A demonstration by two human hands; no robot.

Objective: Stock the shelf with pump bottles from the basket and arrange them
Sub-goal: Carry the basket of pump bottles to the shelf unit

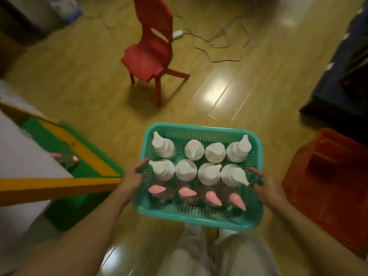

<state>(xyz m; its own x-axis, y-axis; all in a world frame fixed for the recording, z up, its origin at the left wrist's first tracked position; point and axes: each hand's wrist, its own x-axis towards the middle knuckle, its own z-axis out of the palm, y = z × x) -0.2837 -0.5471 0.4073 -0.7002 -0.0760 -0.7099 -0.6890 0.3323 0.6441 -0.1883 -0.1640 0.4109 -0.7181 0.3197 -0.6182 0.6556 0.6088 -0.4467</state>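
A teal mesh basket (199, 127) hangs in front of me above my legs. In it stand several clear bottles with white pumps (188, 170) in two back rows and several with pink pumps (187, 192) in the front row. My left hand (133, 177) grips the basket's left rim, fingers over the edge. On the right rim sits my right hand (265, 187), fingers spread along the side. The green and yellow shelf (59, 186) is at my left, with one pink-capped bottle (69, 159) blurred on its green board.
A red plastic chair (153, 50) stands on the wooden floor ahead. Loose cables (219, 44) and a power strip (177, 34) lie behind it. An orange crate (328, 180) sits at my right, with dark blue furniture (338, 76) beyond.
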